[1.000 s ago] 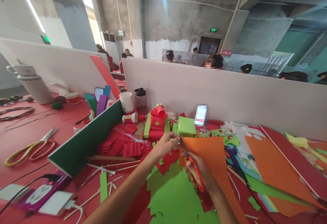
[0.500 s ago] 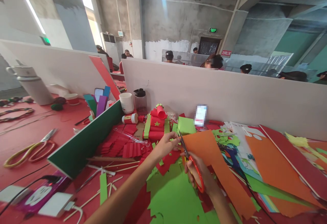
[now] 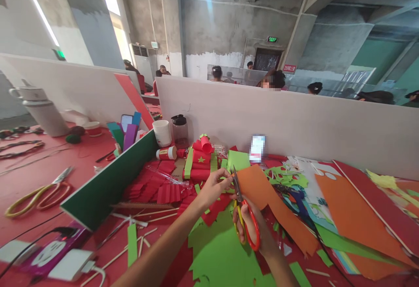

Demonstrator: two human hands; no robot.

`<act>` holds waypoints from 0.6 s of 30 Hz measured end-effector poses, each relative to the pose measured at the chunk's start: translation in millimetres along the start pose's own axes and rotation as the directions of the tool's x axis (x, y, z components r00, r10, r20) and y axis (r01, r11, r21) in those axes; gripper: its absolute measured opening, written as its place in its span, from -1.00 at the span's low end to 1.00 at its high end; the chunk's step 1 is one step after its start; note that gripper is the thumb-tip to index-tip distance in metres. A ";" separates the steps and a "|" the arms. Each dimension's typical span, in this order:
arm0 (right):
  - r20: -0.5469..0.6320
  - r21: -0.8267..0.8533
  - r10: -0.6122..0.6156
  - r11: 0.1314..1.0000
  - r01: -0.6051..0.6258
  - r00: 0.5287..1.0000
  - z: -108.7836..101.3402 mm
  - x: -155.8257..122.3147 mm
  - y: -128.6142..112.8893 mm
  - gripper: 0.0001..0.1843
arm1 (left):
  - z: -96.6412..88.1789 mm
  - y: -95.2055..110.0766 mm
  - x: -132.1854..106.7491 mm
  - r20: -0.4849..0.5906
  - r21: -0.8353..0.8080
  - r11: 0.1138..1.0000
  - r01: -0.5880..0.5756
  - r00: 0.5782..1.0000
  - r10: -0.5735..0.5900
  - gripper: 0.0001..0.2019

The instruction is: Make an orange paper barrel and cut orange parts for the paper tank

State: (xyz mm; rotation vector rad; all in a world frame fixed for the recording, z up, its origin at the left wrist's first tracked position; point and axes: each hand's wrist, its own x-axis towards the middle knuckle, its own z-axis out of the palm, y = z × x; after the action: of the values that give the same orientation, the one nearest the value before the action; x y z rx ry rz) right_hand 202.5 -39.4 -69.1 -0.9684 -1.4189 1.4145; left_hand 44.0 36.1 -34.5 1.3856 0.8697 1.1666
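Observation:
My right hand [image 3: 253, 230] grips red-handled scissors [image 3: 244, 215], blades pointing up and away into the near edge of an orange paper sheet [image 3: 265, 193]. My left hand [image 3: 214, 186] pinches the left corner of that orange sheet beside the blades. The sheet hangs bent to the right, lifted off the table. Under my hands lies a cut green paper sheet [image 3: 222, 256] on the red table [image 3: 81, 156].
Red folded paper pieces [image 3: 163, 186] and a red-and-green paper craft [image 3: 200, 158] lie ahead. A green divider board [image 3: 108, 182], yellow-handled scissors [image 3: 39, 191], a white cup [image 3: 162, 131], a bottle [image 3: 180, 131], a phone [image 3: 257, 147], orange and red sheets [image 3: 356, 213] and a white partition [image 3: 294, 121] surround me.
The orange sheet has swung and folded down to the right as the scissors advanced along it. My right hand has shifted slightly left and lower; the handles have spread.

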 end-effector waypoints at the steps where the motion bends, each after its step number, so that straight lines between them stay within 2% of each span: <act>1: -0.011 0.021 0.007 1.000 -0.007 1.000 2.0 -0.3 1.0 -0.39 | 0.9 0.9 -0.7 0.000 -0.008 1.000 -0.009 1.000 0.009 -0.81; 6: -0.043 0.087 0.054 0.995 -0.050 0.998 9.8 -1.7 2.8 -0.40 | 2.6 5.1 -2.9 -0.007 0.005 1.000 -0.029 1.000 0.029 -0.81; 18: -0.080 0.042 0.000 0.999 0.004 0.997 17.1 -1.1 8.9 -0.42 | -0.9 2.8 -3.2 0.029 0.042 0.998 -0.049 0.998 0.048 -0.82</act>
State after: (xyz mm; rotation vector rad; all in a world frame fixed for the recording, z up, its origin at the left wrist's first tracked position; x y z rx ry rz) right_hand 186.1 -45.3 -77.3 -0.9855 -1.3259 1.3835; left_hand 42.0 32.9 -32.4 1.4612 0.8493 1.1685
